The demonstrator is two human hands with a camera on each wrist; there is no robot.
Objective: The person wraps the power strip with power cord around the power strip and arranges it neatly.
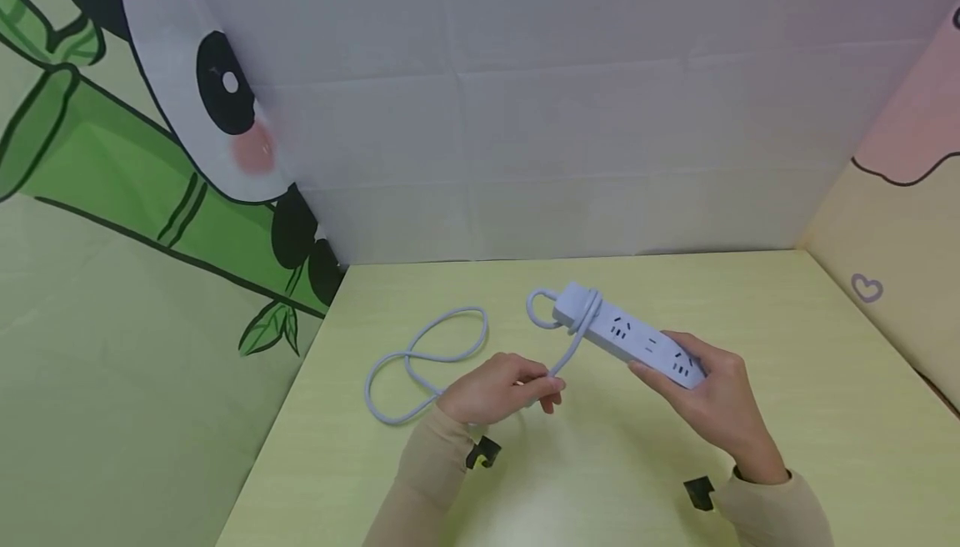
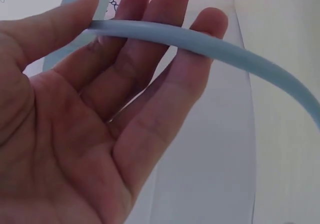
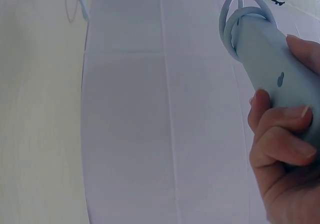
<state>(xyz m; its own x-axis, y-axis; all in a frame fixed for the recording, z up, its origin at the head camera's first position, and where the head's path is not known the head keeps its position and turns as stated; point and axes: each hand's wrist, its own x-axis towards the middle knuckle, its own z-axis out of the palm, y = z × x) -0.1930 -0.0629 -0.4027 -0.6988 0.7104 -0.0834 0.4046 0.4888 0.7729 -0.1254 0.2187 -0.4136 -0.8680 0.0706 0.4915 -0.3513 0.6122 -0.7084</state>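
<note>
A white power strip (image 1: 637,338) is tilted above the table, its sockets facing up in the head view. My right hand (image 1: 716,388) grips its near end, with fingers curled round the underside in the right wrist view. The strip's white cord (image 1: 587,313) is wound round the far end and runs down to my left hand (image 1: 498,388). In the left wrist view, that hand pinches the cord (image 2: 220,49) between thumb and fingers. The rest of the cord lies in loose loops (image 1: 427,355) on the table, left of my left hand. The plug cannot be made out.
The pale yellow table (image 1: 787,330) ends at a grey-white backdrop (image 1: 555,138) behind. A green printed panel with a panda (image 1: 202,130) stands on the left. On the right is a pink and cream panel (image 1: 907,222).
</note>
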